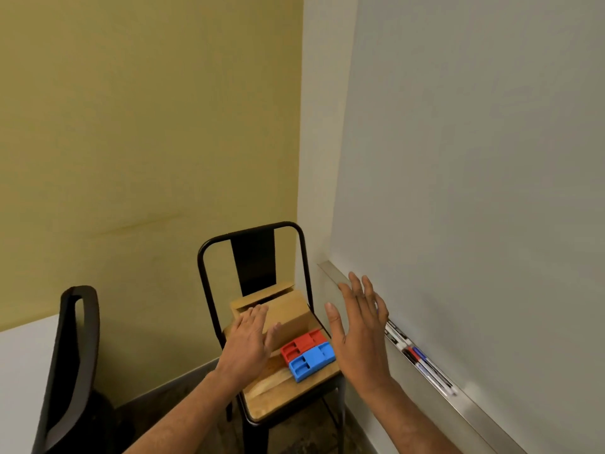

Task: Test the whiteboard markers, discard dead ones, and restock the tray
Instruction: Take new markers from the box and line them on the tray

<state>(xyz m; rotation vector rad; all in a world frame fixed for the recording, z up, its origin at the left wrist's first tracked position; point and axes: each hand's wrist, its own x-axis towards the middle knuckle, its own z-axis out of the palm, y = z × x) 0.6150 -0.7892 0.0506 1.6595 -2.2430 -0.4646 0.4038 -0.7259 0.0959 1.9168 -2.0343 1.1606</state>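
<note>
Several whiteboard markers (420,360) with black, red and blue caps lie in a row on the metal tray (484,417) under the whiteboard (474,158). My right hand (360,332) hovers open, fingers spread, just left of the tray and holds nothing. My left hand (248,342) is held flat, palm down, over the chair seat, in front of a cardboard box (288,312). A red bin (302,344) and a blue bin (311,360) sit side by side on the seat between my hands.
The bins and box rest on a black metal chair with a wooden seat (284,388) in the corner by the yellow wall (131,126). A second dark chair (70,362) stands at the left, next to a white surface (23,371).
</note>
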